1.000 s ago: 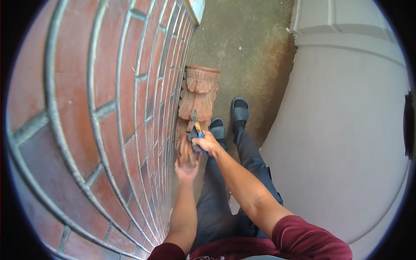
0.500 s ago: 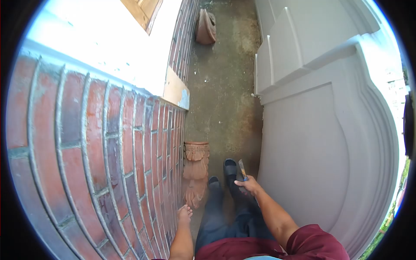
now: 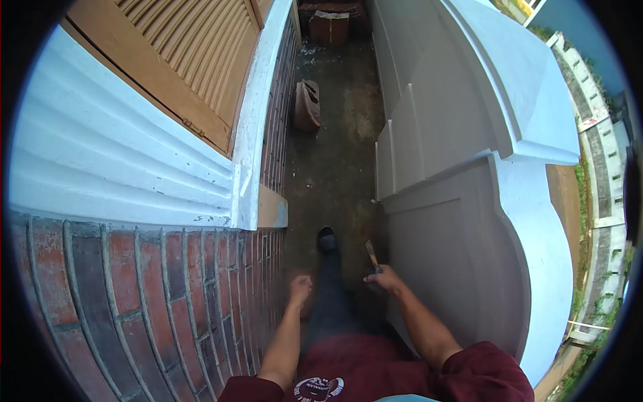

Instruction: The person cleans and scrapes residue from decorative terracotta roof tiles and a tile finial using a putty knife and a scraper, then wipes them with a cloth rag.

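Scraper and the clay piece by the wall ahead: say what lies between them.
Head view: only bare stained floor between scraper in right hand and clay piece.

Both arms hang forward and down from short dark-red sleeves, forearms bare. The left arm runs nearly straight, elbow only slightly bent, with the left hand [image 3: 299, 289] low in front of the body, back upward, empty; it is too blurred to tell how far the fingers curl. The right arm bends a little more at the elbow and angles inward. The right hand [image 3: 383, 279] is level with the left and well apart from it, fingers wrapped round the handle of a scraper [image 3: 372, 256], blade pointing away from the body
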The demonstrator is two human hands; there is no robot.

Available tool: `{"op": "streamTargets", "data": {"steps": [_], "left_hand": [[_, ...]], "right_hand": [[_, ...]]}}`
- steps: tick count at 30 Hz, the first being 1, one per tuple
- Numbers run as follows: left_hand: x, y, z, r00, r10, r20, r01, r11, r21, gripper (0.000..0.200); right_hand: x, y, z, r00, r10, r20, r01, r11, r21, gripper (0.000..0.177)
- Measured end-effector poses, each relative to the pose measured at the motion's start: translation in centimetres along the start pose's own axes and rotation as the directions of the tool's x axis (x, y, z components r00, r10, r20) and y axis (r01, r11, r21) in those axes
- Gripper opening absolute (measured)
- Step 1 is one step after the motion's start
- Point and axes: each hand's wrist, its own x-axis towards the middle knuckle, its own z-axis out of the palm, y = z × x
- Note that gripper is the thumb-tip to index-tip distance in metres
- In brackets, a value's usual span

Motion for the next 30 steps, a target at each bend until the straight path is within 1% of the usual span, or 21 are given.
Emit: {"op": "streamTargets", "data": {"steps": [3, 5, 6, 8, 11, 14, 17, 18, 21, 22, 24, 25, 27, 28, 30], "left_hand": [[2.9, 7.1, 1.5, 0.999, -0.014, 0.036, 0.015, 0.999, -0.029, 0.02], [6.5, 11.2, 2.5, 0.998, -0.039, 0.048, 0.044, 0.994, -0.103, 0.023], [7.4, 13.1, 3.0, 0.996, -0.067, 0.058, 0.074, 0.989, -0.129, 0.023], [9.8, 16.5, 3.9, 0.991, -0.109, 0.077, 0.12, 0.979, -0.165, 0.023], [13.5, 22.2, 5.2, 0.983, -0.155, 0.1, 0.171, 0.967, -0.187, 0.023], [16.7, 27.1, 6.6, 0.981, -0.146, 0.127, 0.172, 0.958, -0.228, 0.027], [18.8, 32.9, 8.2, 0.968, -0.181, 0.175, 0.23, 0.918, -0.322, 0.033], [19.8, 34.3, 8.7, 0.962, -0.181, 0.206, 0.244, 0.907, -0.344, 0.04], [22.7, 38.5, 10.4, 0.943, -0.2, 0.265, 0.303, 0.847, -0.436, 0.045], [23.7, 39.7, 10.8, 0.936, -0.186, 0.298, 0.314, 0.825, -0.469, 0.055], [26.0, 42.0, 11.2, 0.92, -0.199, 0.338, 0.363, 0.759, -0.54, 0.063], [27.5, 43.2, 11.6, 0.91, -0.204, 0.361, 0.389, 0.722, -0.572, 0.067], [28.8, 44.6, 10.9, 0.892, -0.239, 0.384, 0.443, 0.632, -0.636, 0.073], [30.5, 46.5, 11.5, 0.89, -0.226, 0.397, 0.451, 0.574, -0.683, 0.077], [32.5, 49.1, 11.7, 0.892, -0.245, 0.381, 0.453, 0.501, -0.738, 0.081]], "right_hand": [[2.2, -5.5, 0.1, 1.0, -0.014, 0.015, 0.012, 0.992, 0.123, 0.017], [5.2, -8.6, -0.2, 1.0, -0.027, 0.008, 0.025, 0.98, 0.195, 0.015], [5.9, -9.3, -0.1, 1.0, -0.01, 0.003, 0.009, 0.974, 0.228, 0.015], [8.8, -13.8, -0.6, 1.0, -0.019, -0.015, 0.022, 0.959, 0.282, 0.016], [12.4, -19.9, -1.3, 0.998, -0.047, -0.03, 0.053, 0.958, 0.282, 0.02], [15.3, -25.4, -2.3, 0.996, -0.063, -0.061, 0.08, 0.947, 0.311, 0.018], [16.0, -31.9, -3.4, 0.992, -0.05, -0.118, 0.091, 0.925, 0.37, 0.021], [17.3, -32.9, -4.1, 0.992, -0.066, -0.105, 0.101, 0.921, 0.375, 0.022], [21.1, -36.0, -5.8, 0.988, 0.024, -0.154, 0.046, 0.898, 0.437, 0.022], [22.9, -36.7, -6.4, 0.983, 0.056, -0.174, 0.031, 0.889, 0.458, 0.022], [26.4, -38.5, -7.0, 0.971, 0.124, -0.204, -0.007, 0.869, 0.495, 0.022], [28.6, -40.0, -7.9, 0.972, 0.128, -0.196, -0.023, 0.886, 0.464, 0.023], [31.0, -41.4, -8.1, 0.968, 0.185, -0.17, -0.101, 0.906, 0.41, 0.024], [32.0, -42.7, -8.4, 0.976, 0.142, -0.164, -0.068, 0.919, 0.388, 0.023], [34.0, -45.5, -9.0, 0.977, 0.128, -0.172, -0.064, 0.94, 0.335, 0.022]]}}
